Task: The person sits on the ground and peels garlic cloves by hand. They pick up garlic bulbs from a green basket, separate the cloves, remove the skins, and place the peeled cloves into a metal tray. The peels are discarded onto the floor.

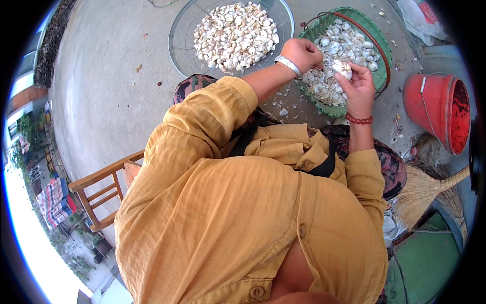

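Note:
A garlic bulb point(342, 69) is held between the thumb and fingers of my right hand point(358, 91), which wears a red beaded bracelet. Just to its left, my left hand point(303, 56), with a silver bangle at the wrist, has its fingertips pinched together; whether a bit of skin is between them I cannot tell. Both hands are over a green woven basket point(381, 41) with a reddish-brown handle point(374, 40). Garlic bulbs point(353, 45) and loose papery skins point(326, 89) fill much of it. Left of the basket, a round wire-mesh tray point(182, 41) bears a heap of separated garlic cloves point(235, 36).
A red bucket point(429, 102) leans at the right, above a straw broom point(421, 193). Skin scraps point(283, 112) lie on the concrete floor point(110, 68) near the basket. A wooden chair point(108, 180) stands at the left, and a green board-like surface point(425, 254) is at lower right.

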`<state>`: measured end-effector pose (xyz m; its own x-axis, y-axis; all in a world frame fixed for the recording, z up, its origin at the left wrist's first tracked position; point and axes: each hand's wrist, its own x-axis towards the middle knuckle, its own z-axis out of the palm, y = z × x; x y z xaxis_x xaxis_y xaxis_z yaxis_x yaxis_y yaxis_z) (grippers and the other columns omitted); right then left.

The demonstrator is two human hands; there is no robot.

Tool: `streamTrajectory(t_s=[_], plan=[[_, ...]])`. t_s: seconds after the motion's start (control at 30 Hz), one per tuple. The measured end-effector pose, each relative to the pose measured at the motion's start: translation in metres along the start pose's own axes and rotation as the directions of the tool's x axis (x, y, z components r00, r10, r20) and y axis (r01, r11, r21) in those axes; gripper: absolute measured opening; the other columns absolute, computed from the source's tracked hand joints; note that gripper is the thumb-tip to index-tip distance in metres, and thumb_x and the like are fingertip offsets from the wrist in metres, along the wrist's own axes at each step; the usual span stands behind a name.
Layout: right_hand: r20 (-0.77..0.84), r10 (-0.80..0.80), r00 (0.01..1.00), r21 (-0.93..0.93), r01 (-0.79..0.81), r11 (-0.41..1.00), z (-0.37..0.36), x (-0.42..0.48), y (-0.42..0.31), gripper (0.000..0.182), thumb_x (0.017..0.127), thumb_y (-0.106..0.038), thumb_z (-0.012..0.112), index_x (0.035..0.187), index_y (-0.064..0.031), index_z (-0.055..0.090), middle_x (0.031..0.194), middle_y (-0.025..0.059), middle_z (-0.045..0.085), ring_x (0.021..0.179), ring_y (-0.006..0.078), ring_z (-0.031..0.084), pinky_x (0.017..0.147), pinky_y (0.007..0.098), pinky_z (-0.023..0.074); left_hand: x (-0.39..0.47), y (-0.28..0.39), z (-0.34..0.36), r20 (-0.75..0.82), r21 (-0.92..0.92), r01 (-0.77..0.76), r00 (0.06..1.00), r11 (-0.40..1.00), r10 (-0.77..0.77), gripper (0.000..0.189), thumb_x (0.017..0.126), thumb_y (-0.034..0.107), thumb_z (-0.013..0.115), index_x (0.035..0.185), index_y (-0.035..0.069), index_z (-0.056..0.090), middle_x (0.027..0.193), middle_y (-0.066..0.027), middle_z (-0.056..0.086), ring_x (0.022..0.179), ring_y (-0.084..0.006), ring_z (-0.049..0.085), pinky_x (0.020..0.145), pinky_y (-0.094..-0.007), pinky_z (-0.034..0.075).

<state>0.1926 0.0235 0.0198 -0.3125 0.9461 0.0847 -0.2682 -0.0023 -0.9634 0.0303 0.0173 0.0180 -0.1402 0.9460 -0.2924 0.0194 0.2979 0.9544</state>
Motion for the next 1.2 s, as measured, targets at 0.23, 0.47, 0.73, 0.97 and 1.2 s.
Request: streamTrajectory(t_s=[0.23,0.47,0.73,0.97,1.2], plan=[[0.008,0.07,0.998,-0.098,-0.069,0.993,-0.004,0.001,0.002,0.031,0.066,0.008,0.06,0.093,0.0019,0.047,0.091,0.0092,0.053,0.083,0.0137,0.053,0.072,0.0226,0.0457,0.001,-0.004,0.006,0.052,0.146,-0.322,0.947,0.935,0.318,0.013,0.07,0.006,0.056,0.082,0.0,0.057,0.065,-0.0049,0.058,0.055,-0.0088,0.056,0.049,-0.0195,0.045],[0.009,0.083,0.997,-0.174,-0.08,0.982,-0.003,0.001,-0.002,0.031,0.067,0.008,0.058,0.097,0.0031,0.048,0.091,0.009,0.054,0.083,0.0134,0.054,0.071,0.0214,0.0458,-0.007,0.011,0.003,0.258,0.003,-0.202,0.946,0.979,0.194,0.018,0.071,0.007,0.058,0.088,0.0,0.059,0.071,-0.0073,0.06,0.06,-0.0089,0.057,0.056,-0.0207,0.047],[0.051,0.078,0.996,-0.126,-0.071,0.989,-0.001,-0.001,-0.005,0.03,0.068,0.009,0.057,0.096,0.0042,0.048,0.095,0.0095,0.053,0.086,0.0138,0.053,0.074,0.0225,0.045,-0.008,0.01,0.0,0.281,0.208,-0.43,0.887,0.878,0.368,0.02,0.071,0.011,0.061,0.088,0.001,0.059,0.07,-0.0075,0.061,0.062,-0.0094,0.058,0.058,-0.021,0.047],[0.011,0.13,0.991,-0.068,-0.129,0.989,-0.005,-0.004,0.001,0.029,0.067,0.008,0.058,0.095,0.0033,0.049,0.091,0.0081,0.054,0.083,0.0123,0.053,0.071,0.0217,0.0449,-0.013,0.014,0.001,0.357,0.294,-0.57,0.81,0.767,0.465,0.019,0.069,0.014,0.061,0.086,0.005,0.06,0.064,-0.0093,0.059,0.056,-0.0119,0.057,0.052,-0.023,0.045],[0.014,0.145,0.989,0.003,-0.145,0.989,-0.007,-0.003,-0.001,0.029,0.067,0.004,0.061,0.094,0.0021,0.049,0.089,0.0075,0.055,0.079,0.0112,0.053,0.069,0.0209,0.0451,-0.012,0.011,0.005,0.316,0.353,-0.8,0.59,0.486,0.743,0.016,0.07,0.015,0.061,0.082,0.004,0.06,0.058,-0.008,0.054,0.048,-0.0155,0.052,0.045,-0.0253,0.042]])
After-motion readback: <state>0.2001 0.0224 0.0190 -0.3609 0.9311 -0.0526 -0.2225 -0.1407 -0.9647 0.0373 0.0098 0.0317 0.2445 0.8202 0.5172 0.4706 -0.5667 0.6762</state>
